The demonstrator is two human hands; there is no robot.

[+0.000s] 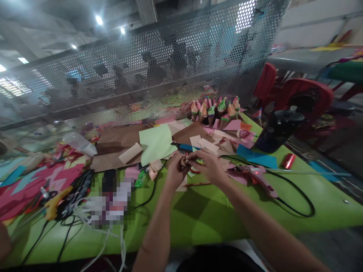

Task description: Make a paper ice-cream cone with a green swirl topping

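My left hand [175,170] and my right hand [209,165] meet over the middle of the green table. Between their fingertips is a small tan rolled piece [184,161], mostly covered by the fingers. The left fingers curl around it, and the right fingers pinch at its near side. Just beyond the hands lie a blue-and-black tool [185,147], perhaps a cutter, and pale paper strips [208,145]. A thin brown stick [198,184] rests below the right hand. To the right is a pink glue gun [262,179] with a red light lit.
Several small paper ice cream cones [211,110] stand at the back. A dark tumbler [279,130] and red cylinder [288,161] are at right. Pale green paper [155,142] and brown sheets lie behind; coloured scraps, a yellow glue gun [56,204] and cables crowd the left.
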